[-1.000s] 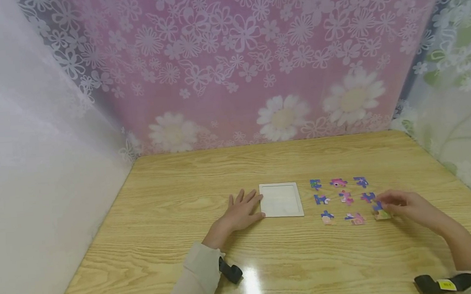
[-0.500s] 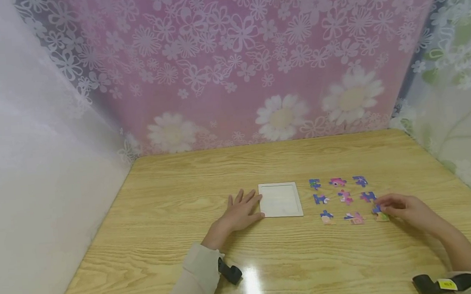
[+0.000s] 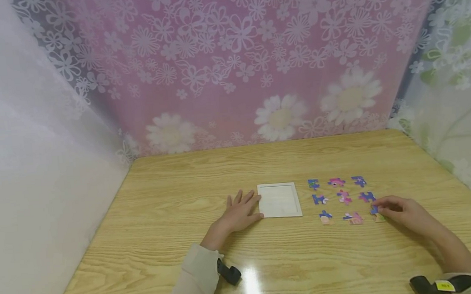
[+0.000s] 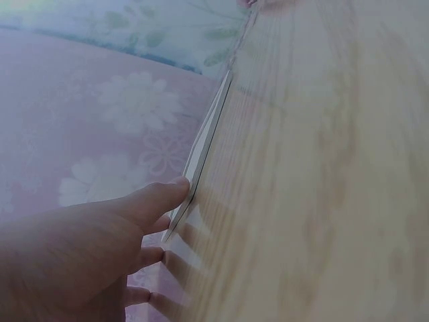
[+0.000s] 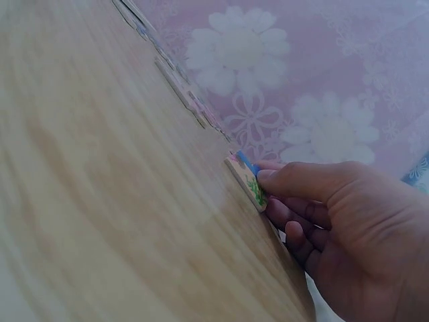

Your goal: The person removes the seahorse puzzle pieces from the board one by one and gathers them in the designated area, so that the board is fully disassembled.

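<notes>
My left hand [image 3: 237,214] lies on the table with its fingers spread, thumb and fingertips at the left edge of a white square tray [image 3: 279,201]. In the left wrist view the thumb touches the tray's edge [image 4: 198,157]. At the lower right of several laid-out jigsaw pieces, my right hand [image 3: 407,213] pinches a blue jigsaw piece [image 3: 375,211] with a green and cream part. The right wrist view shows this jigsaw piece [image 5: 247,180] low at the tabletop, the thumb on its edge and the other fingers curled; its far side is hidden.
The other jigsaw pieces [image 3: 344,197], pink, blue and purple, lie apart in rough rows between the tray and my right hand. The wood-grain table [image 3: 188,177] meets a pink flowered curtain [image 3: 222,75] at the back and pale sheets at both sides.
My right hand has shifted slightly left with the corner jigsaw piece, bringing it a little nearer its neighbours. My left hand keeps its place at the tray.
</notes>
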{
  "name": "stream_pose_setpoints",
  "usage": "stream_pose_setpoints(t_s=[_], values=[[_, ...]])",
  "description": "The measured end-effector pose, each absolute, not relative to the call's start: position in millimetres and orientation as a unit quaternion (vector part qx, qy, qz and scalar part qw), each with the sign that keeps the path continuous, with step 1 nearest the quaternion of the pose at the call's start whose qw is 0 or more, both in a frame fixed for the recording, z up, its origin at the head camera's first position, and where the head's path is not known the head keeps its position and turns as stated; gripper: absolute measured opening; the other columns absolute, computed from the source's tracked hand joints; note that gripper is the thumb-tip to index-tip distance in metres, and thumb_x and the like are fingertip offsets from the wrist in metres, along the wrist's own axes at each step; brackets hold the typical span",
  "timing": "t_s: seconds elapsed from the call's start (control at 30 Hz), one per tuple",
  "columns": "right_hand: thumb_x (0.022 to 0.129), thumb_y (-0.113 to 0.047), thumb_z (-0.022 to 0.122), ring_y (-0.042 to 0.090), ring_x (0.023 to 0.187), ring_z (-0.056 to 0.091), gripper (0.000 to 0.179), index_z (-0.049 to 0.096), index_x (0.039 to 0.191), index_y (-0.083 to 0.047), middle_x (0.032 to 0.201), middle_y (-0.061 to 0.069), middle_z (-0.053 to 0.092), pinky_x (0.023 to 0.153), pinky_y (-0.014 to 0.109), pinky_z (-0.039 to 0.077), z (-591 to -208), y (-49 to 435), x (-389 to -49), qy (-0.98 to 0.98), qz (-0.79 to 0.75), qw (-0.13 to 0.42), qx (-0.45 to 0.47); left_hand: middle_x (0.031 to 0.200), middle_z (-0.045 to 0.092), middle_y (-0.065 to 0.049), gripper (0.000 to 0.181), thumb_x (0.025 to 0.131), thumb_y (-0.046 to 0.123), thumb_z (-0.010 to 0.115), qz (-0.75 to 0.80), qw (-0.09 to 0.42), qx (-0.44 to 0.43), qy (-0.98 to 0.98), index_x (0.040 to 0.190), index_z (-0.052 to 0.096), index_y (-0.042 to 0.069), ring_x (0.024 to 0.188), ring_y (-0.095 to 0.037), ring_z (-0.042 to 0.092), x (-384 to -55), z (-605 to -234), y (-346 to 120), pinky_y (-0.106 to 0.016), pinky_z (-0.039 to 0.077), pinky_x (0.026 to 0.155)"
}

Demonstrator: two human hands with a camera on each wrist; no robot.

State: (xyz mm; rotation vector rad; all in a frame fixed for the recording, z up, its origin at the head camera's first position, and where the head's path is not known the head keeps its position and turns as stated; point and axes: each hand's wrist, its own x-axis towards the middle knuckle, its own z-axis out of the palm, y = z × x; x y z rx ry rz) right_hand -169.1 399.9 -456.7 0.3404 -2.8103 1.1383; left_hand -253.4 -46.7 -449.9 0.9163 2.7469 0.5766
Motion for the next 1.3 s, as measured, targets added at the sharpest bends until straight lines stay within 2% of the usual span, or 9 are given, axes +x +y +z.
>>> stream_pose_setpoints(t_s=[0.43,0.8,1.03,1.3], values=[[0.091,-0.007,0.058,-0.004,0.082,0.051,0.019,0.063,0.107,0.001,0.097,0.004,0.06,0.064,0.019,0.045,-460.9,401.8,-170.6,-0.928,0.346,0.061,0.126,0.151,0.017,-0.006,0.062,0.093,0.046,0.047,0.197,0.096,0.307,0.926,0.145,0.03,0.018,0.136,-0.036,0.003,-254.7,-451.7,-47.1,-0.06,-0.002,0.102],[0.089,-0.004,0.059,0.0,0.077,0.051,0.017,0.064,0.104,0.002,0.093,-0.002,0.06,0.062,0.019,0.044,-461.1,403.0,-171.3,-0.927,0.344,0.073,0.134,0.151,0.016,-0.007,0.062,0.093,0.047,0.046,0.195,0.091,0.312,0.925,0.146,0.029,0.017,0.136,-0.036,0.002,-255.7,-453.3,-46.6,-0.06,-0.003,0.102],[0.09,-0.007,0.06,0.005,0.071,0.049,0.017,0.063,0.104,0.002,0.084,0.004,0.057,0.058,0.021,0.042,-460.6,401.7,-171.8,-0.928,0.342,0.074,0.13,0.151,0.017,-0.008,0.062,0.093,0.045,0.047,0.198,0.09,0.315,0.924,0.145,0.03,0.017,0.136,-0.036,0.002,-256.0,-451.7,-46.8,-0.06,-0.002,0.102],[0.09,-0.008,0.059,0.003,0.074,0.05,0.018,0.063,0.105,0.001,0.087,0.002,0.058,0.06,0.021,0.043,-460.4,401.4,-170.5,-0.928,0.345,0.069,0.122,0.151,0.017,-0.007,0.062,0.093,0.045,0.047,0.195,0.093,0.312,0.925,0.145,0.029,0.017,0.136,-0.036,0.002,-254.7,-450.2,-46.7,-0.06,-0.002,0.102]])
